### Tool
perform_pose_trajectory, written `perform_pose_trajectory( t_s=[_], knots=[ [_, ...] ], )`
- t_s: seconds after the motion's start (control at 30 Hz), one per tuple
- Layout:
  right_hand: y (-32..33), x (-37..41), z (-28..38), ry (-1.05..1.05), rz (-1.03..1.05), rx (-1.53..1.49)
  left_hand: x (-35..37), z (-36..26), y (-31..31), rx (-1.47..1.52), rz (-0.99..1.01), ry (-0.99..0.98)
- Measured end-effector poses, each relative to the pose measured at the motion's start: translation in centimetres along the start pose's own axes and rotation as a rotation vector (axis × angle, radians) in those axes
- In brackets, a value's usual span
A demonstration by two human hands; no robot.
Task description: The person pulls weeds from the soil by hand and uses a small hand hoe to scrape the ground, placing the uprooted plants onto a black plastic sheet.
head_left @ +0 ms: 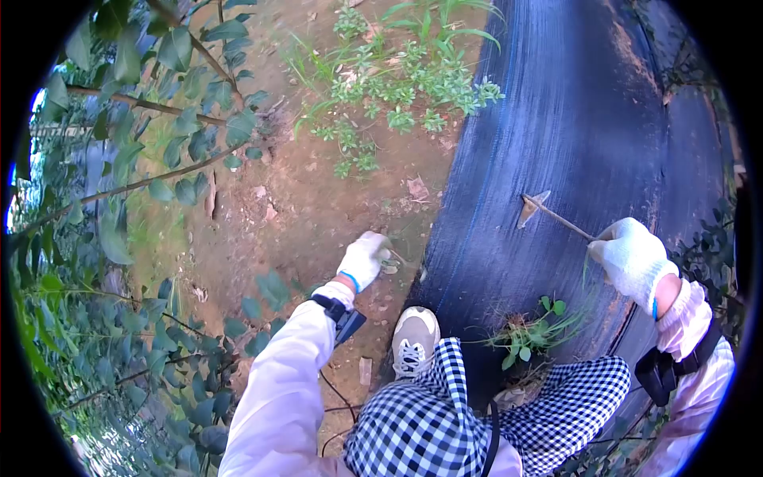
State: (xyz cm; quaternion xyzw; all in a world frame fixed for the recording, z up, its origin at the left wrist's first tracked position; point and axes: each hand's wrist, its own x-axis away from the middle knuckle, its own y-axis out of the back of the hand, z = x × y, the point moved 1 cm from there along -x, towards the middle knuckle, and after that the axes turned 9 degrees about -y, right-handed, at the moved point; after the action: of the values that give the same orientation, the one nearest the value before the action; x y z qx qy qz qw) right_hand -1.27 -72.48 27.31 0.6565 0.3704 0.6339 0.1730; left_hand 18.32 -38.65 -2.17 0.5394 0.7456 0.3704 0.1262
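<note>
You are working outdoors in a cultivated plot or orchard: you are looking down at bare reddish soil (pixel 318 215) running beside a strip of black ground-cover sheeting (pixel 572 119), with green weeds (pixel 397 87) growing nearby and leafy branches (pixel 143 103) hanging at your left.

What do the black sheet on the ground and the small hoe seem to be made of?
The black sheet looks like woven plastic fabric, matte: fine parallel lines run across it. The small hoe, held in the right hand, looks like metal, dull and brownish, perhaps rusty or soiled.
</note>
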Motion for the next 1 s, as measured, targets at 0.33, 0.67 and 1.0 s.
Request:
perform_pose_trajectory(
  t_s=[0.33, 0.67, 1.0],
  knots=[
    [0.1, 0.2, 0.2, -0.057, -0.002, 0.041, 2.3, -4.0, -2.0, -0.403, 0.405, -0.389],
    [0.3, 0.2, 0.2, -0.058, 0.029, 0.048, -3.6, 5.0, 3.6, -0.008, -0.472, 0.369],
    [0.6, 0.5, 0.8, -0.075, 0.046, 0.010, -17.1, 4.9, 9.0, -0.220, -0.505, 0.084]
  ],
)
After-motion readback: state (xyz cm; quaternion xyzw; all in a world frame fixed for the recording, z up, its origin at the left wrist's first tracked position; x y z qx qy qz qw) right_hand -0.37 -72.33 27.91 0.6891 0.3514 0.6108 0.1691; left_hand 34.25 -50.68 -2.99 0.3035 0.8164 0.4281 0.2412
